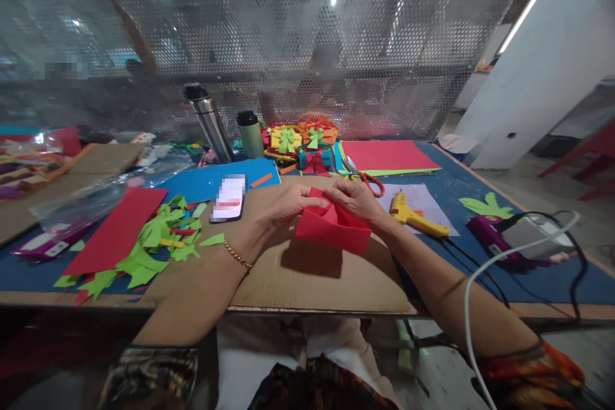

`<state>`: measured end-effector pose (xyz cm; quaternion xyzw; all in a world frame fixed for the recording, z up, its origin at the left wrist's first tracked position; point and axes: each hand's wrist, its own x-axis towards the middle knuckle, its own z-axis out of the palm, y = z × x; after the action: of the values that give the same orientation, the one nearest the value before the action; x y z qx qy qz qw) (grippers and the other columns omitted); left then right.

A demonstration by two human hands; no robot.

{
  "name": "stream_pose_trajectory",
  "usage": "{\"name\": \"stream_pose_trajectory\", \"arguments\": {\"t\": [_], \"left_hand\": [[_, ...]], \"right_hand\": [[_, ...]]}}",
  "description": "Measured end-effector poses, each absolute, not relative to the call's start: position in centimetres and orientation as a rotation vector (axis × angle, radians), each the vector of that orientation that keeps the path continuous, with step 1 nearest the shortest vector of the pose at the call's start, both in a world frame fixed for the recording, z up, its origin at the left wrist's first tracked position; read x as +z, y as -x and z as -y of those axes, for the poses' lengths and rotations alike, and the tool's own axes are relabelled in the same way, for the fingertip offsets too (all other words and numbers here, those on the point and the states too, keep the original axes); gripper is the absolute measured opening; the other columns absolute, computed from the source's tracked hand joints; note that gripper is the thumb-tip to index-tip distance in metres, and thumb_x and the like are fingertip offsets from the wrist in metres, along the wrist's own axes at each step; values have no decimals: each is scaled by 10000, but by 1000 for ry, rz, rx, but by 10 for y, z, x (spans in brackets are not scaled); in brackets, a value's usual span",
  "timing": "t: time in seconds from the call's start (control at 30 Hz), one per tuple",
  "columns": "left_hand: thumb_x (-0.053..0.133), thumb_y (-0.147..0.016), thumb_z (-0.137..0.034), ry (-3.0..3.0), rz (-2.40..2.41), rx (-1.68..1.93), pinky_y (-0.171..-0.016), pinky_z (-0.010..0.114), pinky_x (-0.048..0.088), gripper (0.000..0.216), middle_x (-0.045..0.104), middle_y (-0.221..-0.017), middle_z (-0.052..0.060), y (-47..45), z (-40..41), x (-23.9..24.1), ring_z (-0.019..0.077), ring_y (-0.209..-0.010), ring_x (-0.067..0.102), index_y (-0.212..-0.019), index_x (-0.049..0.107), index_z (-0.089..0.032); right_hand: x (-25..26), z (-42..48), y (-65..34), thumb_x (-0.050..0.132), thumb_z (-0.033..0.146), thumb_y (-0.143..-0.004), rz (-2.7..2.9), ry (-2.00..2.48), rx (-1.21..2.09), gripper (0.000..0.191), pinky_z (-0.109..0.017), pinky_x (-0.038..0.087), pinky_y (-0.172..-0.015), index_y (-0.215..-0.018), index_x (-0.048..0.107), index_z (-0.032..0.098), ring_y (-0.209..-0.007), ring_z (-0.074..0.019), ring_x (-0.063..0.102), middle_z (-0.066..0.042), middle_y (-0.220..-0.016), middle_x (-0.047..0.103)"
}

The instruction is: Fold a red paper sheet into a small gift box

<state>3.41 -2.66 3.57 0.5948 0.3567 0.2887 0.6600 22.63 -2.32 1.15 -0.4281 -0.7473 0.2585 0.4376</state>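
Observation:
A small red paper box (332,230), folded with its top open, is held up over a brown cardboard sheet (269,291) and casts a shadow on it. My left hand (294,202) pinches its far left edge, thumb and fingers closed on the paper. On the far right side, my right hand (358,200) grips another part of the rim, some of its fingertips hidden inside the fold. Orange-handled scissors (372,183) lie just beyond my right hand. A yellow glue gun (417,216) rests on a pale paper sheet to the right.
Green paper scraps (154,240) lie beside a red sheet (118,227) at left. A phone (229,198) sits near my left wrist. Behind stand a steel flask (211,125), a green bottle (250,136) and finished-looking paper baskets (287,139). A white cable (473,288) crosses my right forearm.

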Motion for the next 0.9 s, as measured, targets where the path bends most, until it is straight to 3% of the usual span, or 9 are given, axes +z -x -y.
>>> {"name": "stream_pose_trajectory", "arguments": {"t": [0.13, 0.27, 0.47, 0.63, 0.9], "left_hand": [[895, -628, -320, -1349, -824, 660, -508, 222, 365, 259, 690, -633, 46, -34, 25, 34, 103, -536, 568, -661, 720, -133], [880, -676, -354, -1342, -837, 723, -494, 222, 346, 274, 676, -627, 37, -35, 21, 32, 97, -514, 546, -708, 730, -127], [807, -752, -339, -1357, -866, 924, -493, 218, 296, 300, 590, -575, -8, -34, 14, 33, 68, -491, 452, -588, 634, -157], [804, -710, -315, -1390, -886, 990, -522, 234, 323, 186, 631, -635, 11, -33, 17, 33, 89, -532, 476, -666, 712, -159], [778, -680, -282, -1427, -915, 1014, -531, 238, 310, 168, 608, -617, 1, -34, 17, 33, 89, -539, 455, -614, 683, -161]], "right_hand": [[9, 22, -228, 586, 739, -840, 1846, 1069, 619, 611, -293, 268, -563, -544, 431, 227, -594, -127, 372, 22, -562, 424], [7, 21, -229, 590, 730, -836, 1780, 1081, 605, 563, -291, 309, -571, -594, 520, 226, -619, -142, 423, 3, -606, 501], [9, 19, -230, 596, 770, -801, 1679, 1076, 604, 573, -290, 349, -561, -609, 556, 231, -631, -157, 455, -7, -602, 523], [8, 17, -228, 644, 759, -769, 1648, 1061, 640, 572, -291, 370, -556, -566, 558, 231, -617, -157, 464, -8, -580, 527], [8, 20, -227, 688, 720, -762, 1620, 1007, 779, 499, -314, 481, -632, -773, 762, 227, -698, -184, 596, -51, -780, 733]]}}
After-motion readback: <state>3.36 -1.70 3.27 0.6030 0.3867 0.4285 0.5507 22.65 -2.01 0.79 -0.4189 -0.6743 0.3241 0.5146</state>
